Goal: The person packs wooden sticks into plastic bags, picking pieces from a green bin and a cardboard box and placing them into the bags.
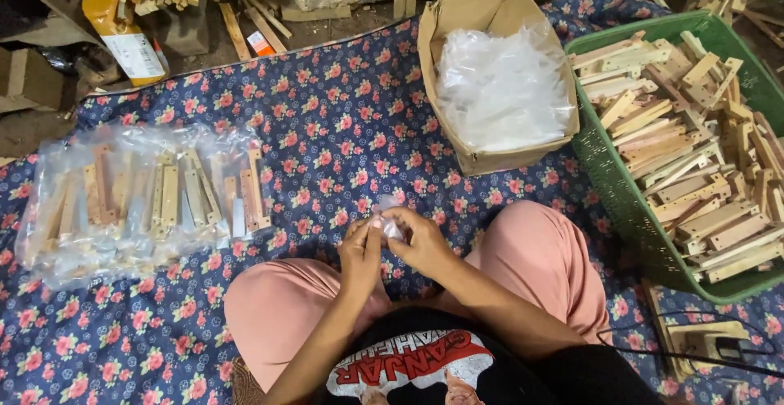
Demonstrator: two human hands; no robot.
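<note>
My left hand [360, 251] and my right hand [420, 242] meet in front of my knees, both pinching a small clear plastic bag [385, 215] between their fingers. The bag is crumpled and partly hidden by my fingers. I sit cross-legged in pink trousers on a dark blue floral cloth [343, 127].
A cardboard box [482, 13] of clear plastic bags stands ahead to the right. A green basket [621, 184] full of small wooden pieces lies at the right. Bagged wooden pieces [139, 197] are spread at the left. Wood scraps and a yellow bottle [126, 37] lie beyond the cloth.
</note>
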